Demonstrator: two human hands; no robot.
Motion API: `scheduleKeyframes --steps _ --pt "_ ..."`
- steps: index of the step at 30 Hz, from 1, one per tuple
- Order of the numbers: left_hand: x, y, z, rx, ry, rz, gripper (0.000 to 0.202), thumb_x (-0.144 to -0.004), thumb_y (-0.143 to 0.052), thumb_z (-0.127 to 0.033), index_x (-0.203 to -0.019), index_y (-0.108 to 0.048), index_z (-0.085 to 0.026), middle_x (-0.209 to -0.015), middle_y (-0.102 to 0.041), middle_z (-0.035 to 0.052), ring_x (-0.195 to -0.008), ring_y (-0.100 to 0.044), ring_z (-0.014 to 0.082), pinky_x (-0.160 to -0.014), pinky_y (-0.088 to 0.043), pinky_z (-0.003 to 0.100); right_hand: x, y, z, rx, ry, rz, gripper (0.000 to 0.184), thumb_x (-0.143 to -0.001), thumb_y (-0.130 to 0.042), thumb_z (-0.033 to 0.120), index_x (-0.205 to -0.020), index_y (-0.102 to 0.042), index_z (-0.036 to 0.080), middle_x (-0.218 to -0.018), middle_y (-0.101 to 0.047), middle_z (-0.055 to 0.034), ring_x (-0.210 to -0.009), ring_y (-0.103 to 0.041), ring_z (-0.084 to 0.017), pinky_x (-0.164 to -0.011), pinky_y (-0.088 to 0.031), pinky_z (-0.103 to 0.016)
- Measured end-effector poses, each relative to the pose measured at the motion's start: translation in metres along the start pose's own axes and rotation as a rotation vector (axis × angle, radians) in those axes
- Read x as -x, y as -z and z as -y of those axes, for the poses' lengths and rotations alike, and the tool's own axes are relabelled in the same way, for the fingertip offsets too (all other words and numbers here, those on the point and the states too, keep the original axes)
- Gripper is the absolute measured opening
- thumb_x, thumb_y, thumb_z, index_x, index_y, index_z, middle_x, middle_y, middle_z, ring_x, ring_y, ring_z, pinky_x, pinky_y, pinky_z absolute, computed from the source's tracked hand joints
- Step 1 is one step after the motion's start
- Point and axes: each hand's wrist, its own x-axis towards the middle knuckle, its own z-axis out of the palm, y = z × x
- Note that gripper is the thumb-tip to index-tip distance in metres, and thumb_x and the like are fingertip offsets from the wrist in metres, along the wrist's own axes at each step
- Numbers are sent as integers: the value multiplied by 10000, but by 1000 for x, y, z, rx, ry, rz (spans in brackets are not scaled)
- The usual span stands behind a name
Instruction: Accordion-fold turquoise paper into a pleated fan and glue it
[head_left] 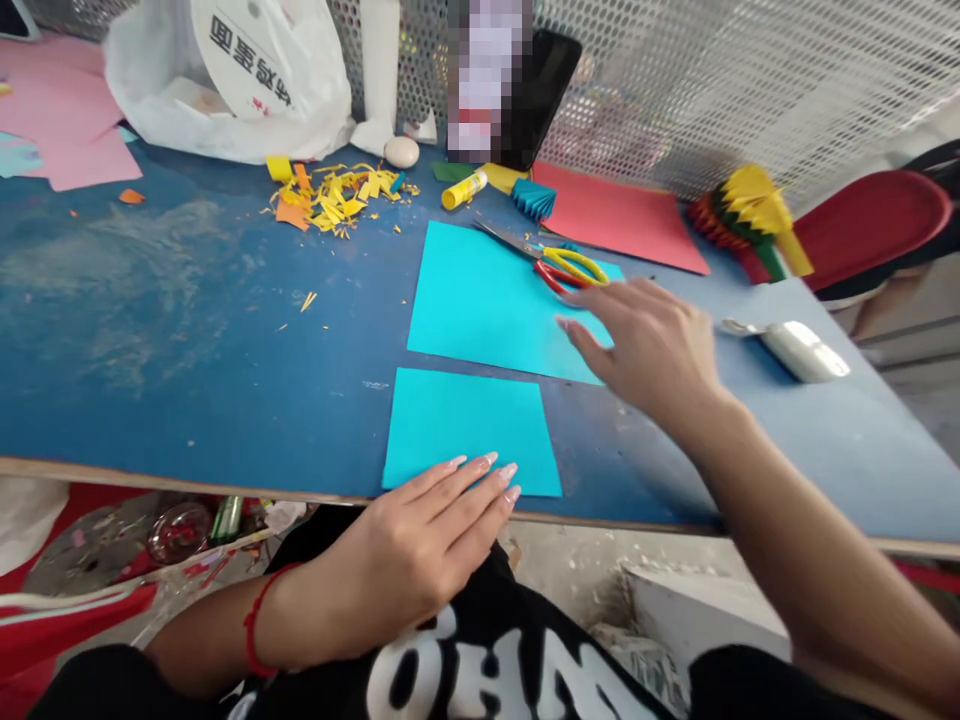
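Flat on the near edge of a smaller turquoise sheet of paper lies my left hand, fingers stretched out. Just beyond is a larger turquoise sheet. On its far right part rest scissors with one yellow and one red handle, blades pointing left. My right hand hovers at the right end of the larger sheet, thumb and fingers apart and fingertips close to the scissor handles. I see nothing held in it. Whether its fingertips touch the red handle, I cannot tell.
Yellow paper scraps, a glue stick and a phone line the back of the blue table. A plastic bag stands back left. Red paper, a folded paper piece and a white case are right.
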Motion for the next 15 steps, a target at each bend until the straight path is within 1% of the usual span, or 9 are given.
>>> scheduleKeyframes --steps 1,2,3,4,6,8,10,12,15 --pt "0 1 0 4 1 7 486 -1043 -577 -210 -1507 -561 -68 -1600 -531 126 -1492 -516 265 -1225 -494 386 -17 -12 -14 19 -46 39 487 -1090 -476 445 -1280 -730 76 -1165 -767 -174 -1054 -738 -282 -775 -506 -325" --pt "1 3 1 8 8 9 480 -1044 -567 -195 -1508 -558 -71 -1599 -533 125 -1494 -514 263 -1220 -501 390 -33 -24 -27 22 -61 71 635 -1089 -391 530 -1240 -743 24 -1119 -763 -187 -1065 -737 -291 -761 -489 -310" --pt "2 6 3 11 19 10 475 -1048 -559 -188 -1509 -556 -75 -1595 -536 124 -1494 -515 264 -1214 -508 399 -48 -33 -39 12 -55 125 758 -1048 -357 624 -1218 -753 0 -1081 -761 -175 -1094 -729 -287 -760 -473 -285" --pt "4 9 5 11 34 6 466 -1052 -554 -183 -1505 -560 -75 -1587 -545 127 -1489 -522 268 -1208 -515 411 -60 -39 -50 2 -86 142 776 -987 -473 702 -1196 -758 11 -1068 -765 -218 -1041 -730 -283 -731 -491 -298" --pt "11 16 11 -2 81 -36 427 -1051 -560 -163 -1466 -597 -70 -1541 -592 135 -1453 -563 276 -1191 -531 429 -79 -47 -65 -45 -88 223 931 -899 -407 802 -1122 -778 -23 -971 -769 -164 -950 -743 -237 -682 -436 -262" --pt "20 23 17 -17 137 -99 372 -1041 -586 -135 -1400 -649 -62 -1468 -655 139 -1397 -617 279 -1178 -544 436 -91 -49 -73 -84 -125 273 1014 -853 -351 843 -1039 -778 -59 -873 -757 -141 -832 -734 -188 -627 -381 -249" --pt "29 29 22 2 196 -143 342 -1023 -627 -108 -1360 -675 -74 -1418 -692 128 -1373 -639 270 -1183 -548 433 -98 -50 -76 -112 -167 318 1011 -849 -352 837 -962 -770 -76 -760 -730 -115 -707 -698 -137 -586 -342 -244" --pt "34 33 25 51 237 -165 352 -1012 -652 -99 -1363 -671 -91 -1407 -701 115 -1391 -626 261 -1200 -545 435 -100 -51 -76 -135 -189 374 957 -847 -403 811 -897 -767 -73 -644 -683 -69 -588 -638 -89 -555 -315 -241" --pt "33 35 26 114 232 -158 333 -1044 -589 -103 -1369 -662 -89 -1409 -700 109 -1415 -605 250 -1211 -548 431 -95 -50 -72 -149 -201 431 847 -847 -483 773 -790 -766 -23 -525 -603 -16 -501 -552 -51 -529 -279 -248"
